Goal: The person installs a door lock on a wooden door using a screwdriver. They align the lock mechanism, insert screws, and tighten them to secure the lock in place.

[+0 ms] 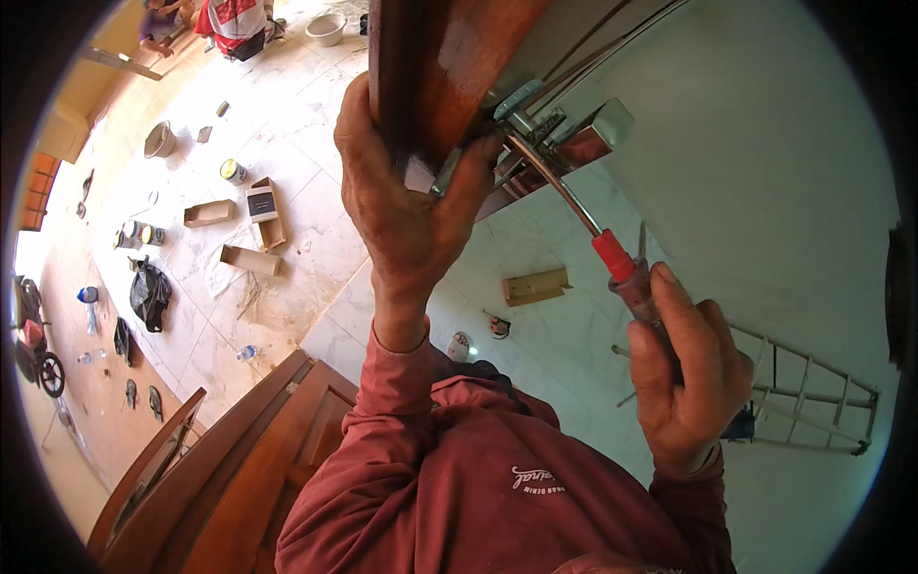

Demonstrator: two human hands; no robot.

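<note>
My left hand (406, 215) is wrapped around the edge of a varnished wooden board (469, 72), its thumb by a metal fitting (524, 120). What its fingertips touch behind the board is hidden. In my right hand (693, 378) is a screwdriver (615, 256) with a red and dark handle, fingers closed round the grip. The shaft slants up and left, reaching the fitting; whether its tip sits in a screw I cannot tell. Just right of the fitting is a pale, shiny-sided block (607, 124).
A panelled wooden door (287, 459) stands at lower left. A metal ladder (803, 392) is at right. On the tiled floor lie cardboard boxes (535, 286), a black plastic bag (149, 295), several cans (232, 171) and a bucket (161, 141). Another person (234, 24) is far left.
</note>
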